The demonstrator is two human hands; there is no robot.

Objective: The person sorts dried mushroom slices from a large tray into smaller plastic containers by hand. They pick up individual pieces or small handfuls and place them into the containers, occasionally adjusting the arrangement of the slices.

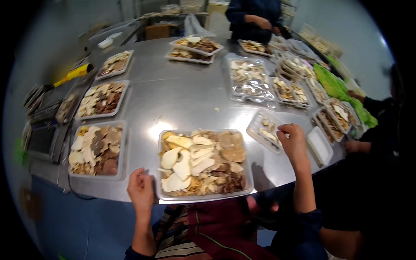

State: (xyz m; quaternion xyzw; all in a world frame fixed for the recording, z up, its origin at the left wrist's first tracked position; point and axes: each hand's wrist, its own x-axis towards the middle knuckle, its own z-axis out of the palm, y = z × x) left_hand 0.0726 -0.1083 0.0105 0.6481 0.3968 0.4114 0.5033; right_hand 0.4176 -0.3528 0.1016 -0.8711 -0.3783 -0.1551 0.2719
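Note:
A large clear plastic tray (205, 197) lies at the table's near edge. It is filled with groups of dried mushroom slices (201, 159), pale, yellow, tan and dark brown. My left hand (140, 186) is just left of this tray with its fingers curled; whether anything is in them is hidden. To the right, my right hand (292, 139) hovers at the side of a smaller clear tray (255, 130) holding a few pale mushroom slices (268, 125). Its thumb and forefinger come together, but any piece between them is too small to make out.
Filled mushroom trays (97, 152) line the left side of the steel table (172, 94). Stacked trays (195, 48) stand at the back, and more crowd the right side by a white tray (319, 146). Co-workers' hands (262, 22) show at the back and right.

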